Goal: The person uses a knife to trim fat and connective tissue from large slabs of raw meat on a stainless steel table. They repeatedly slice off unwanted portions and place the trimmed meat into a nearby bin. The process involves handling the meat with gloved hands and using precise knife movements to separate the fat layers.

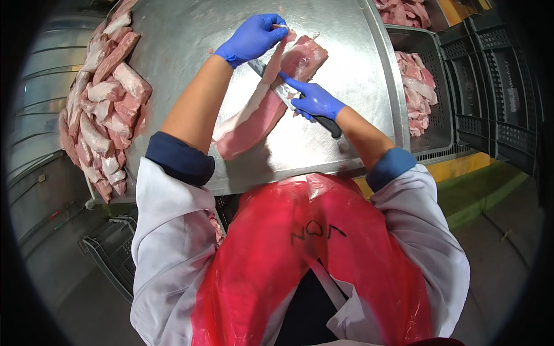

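Observation:
A long piece of pink meat (248, 132) lies diagonally on the steel table (173, 40) in front of me. My left hand (254, 40), in a blue glove, pinches the far end of a pale strip (273, 66) along the meat. My right hand (314, 101), also gloved, grips a black-handled knife (329, 125) with its index finger stretched forward along it. The blade crosses the meat beneath the strip and is partly hidden by it.
A large heap of meat pieces (104, 106) sits at the table's left. At the right stand a grey crate with meat slices (415, 92), another meat-filled container (404, 11) behind it and dark perforated crates (485, 86). A dark frame (104, 254) stands low at the left.

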Tool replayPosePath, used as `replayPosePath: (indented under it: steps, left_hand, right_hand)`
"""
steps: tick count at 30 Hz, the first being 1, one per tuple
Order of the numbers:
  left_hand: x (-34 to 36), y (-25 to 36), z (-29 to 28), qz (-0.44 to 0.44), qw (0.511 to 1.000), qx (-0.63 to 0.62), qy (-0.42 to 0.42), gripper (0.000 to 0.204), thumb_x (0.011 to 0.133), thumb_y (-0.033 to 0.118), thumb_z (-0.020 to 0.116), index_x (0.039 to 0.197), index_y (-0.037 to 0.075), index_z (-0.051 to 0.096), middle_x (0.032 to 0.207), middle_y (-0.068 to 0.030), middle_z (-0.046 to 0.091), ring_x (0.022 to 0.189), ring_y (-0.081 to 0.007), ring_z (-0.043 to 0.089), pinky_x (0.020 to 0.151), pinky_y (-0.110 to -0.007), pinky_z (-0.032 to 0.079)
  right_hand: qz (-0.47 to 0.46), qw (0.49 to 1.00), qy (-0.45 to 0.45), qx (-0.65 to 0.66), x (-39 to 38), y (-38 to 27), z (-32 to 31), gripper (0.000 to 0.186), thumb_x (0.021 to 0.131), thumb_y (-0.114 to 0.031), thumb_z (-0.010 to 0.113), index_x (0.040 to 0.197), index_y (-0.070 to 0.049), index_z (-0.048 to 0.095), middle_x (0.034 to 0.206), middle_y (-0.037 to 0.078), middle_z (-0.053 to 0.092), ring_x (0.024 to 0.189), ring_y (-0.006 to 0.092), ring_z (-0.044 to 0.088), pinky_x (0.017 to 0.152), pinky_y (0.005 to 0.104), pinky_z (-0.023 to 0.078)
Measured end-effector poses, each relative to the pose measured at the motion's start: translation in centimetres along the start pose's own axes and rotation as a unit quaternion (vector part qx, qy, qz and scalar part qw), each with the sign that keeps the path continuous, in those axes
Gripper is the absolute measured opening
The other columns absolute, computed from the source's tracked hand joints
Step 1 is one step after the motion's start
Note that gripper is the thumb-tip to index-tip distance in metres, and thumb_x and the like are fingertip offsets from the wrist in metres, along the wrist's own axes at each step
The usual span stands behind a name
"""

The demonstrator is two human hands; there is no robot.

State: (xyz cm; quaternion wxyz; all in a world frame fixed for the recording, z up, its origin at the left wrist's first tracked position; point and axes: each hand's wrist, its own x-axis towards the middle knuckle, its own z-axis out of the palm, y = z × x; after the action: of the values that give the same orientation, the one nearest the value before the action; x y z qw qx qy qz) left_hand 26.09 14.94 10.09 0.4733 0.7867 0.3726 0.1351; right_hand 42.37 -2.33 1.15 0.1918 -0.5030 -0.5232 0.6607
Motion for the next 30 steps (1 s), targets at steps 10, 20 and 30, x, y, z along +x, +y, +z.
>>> replayPosePath:
  steps: [10, 20, 30]
  left_hand:
    - [-3.5, 1.1, -3.1, -0.011, 0.997, -0.07, 0.011, 0.019, 0.1, 0.023, 0.062, 0.098, 0.005, 0.065, 0.073, 0.0039, 0.053, 0.064, -0.0055, 0.045, 0.058, -0.023, 0.037]
    - [-20.7, -15.3, -19.3, -0.206, 0.942, 0.254, 0.07, 0.014, 0.093, 0.014, 0.067, 0.099, 0.002, 0.065, 0.08, -0.0056, 0.06, 0.077, -0.0167, 0.06, 0.071, -0.033, 0.05]
    - [-18.1, -12.6, 0.7, -0.181, 0.94, 0.285, -0.045, 0.044, 0.09, 0.018, 0.06, 0.13, 0.005, 0.048, 0.106, -0.0262, 0.068, 0.099, -0.0441, 0.066, 0.086, -0.048, 0.052]
  right_hand:
    - [-0.003, 0.997, 0.038, -0.074, -1.0, -0.6, 3.9, 0.073, 0.096, -0.019, 0.053, 0.161, -0.029, 0.021, 0.072, 0.009, 0.062, 0.053, 0.0159, 0.059, 0.058, 0.0324, 0.055]
    - [-0.15, 0.984, 0.053, -0.077, -11.7, 6.0, 6.2, 0.07, 0.095, -0.016, 0.054, 0.16, -0.02, 0.027, 0.071, 0.014, 0.065, 0.06, 0.0205, 0.064, 0.066, 0.0331, 0.055]
    - [-0.03, 0.995, 0.09, 0.015, 3.2, -2.2, 7.8, 0.07, 0.095, -0.018, 0.051, 0.16, -0.024, 0.026, 0.076, 0.013, 0.066, 0.058, 0.0168, 0.063, 0.063, 0.0333, 0.057]
